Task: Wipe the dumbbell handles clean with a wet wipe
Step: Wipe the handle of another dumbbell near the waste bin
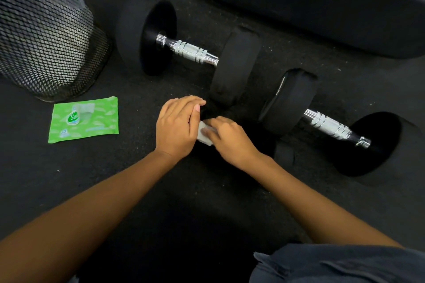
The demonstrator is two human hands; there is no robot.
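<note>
Two black dumbbells lie on the dark rubber floor. The far dumbbell's chrome handle [188, 51] is bare, and so is the near right dumbbell's handle [331, 127]. In front of them my left hand [178, 127] and my right hand [230, 138] meet over a small folded white wet wipe [203, 136]. My right fingers pinch the wipe, while my left hand holds its other side with the fingers fairly straight. Both hands hover apart from the dumbbells, close to the far dumbbell's near weight [234, 66].
A green wet wipe pack [84, 119] lies flat on the floor to the left, flap lifted. A black mesh bin [43, 30] stands at the upper left. A large black padded object [310, 2] fills the top right. My dark-clothed knee [340, 264] is bottom right.
</note>
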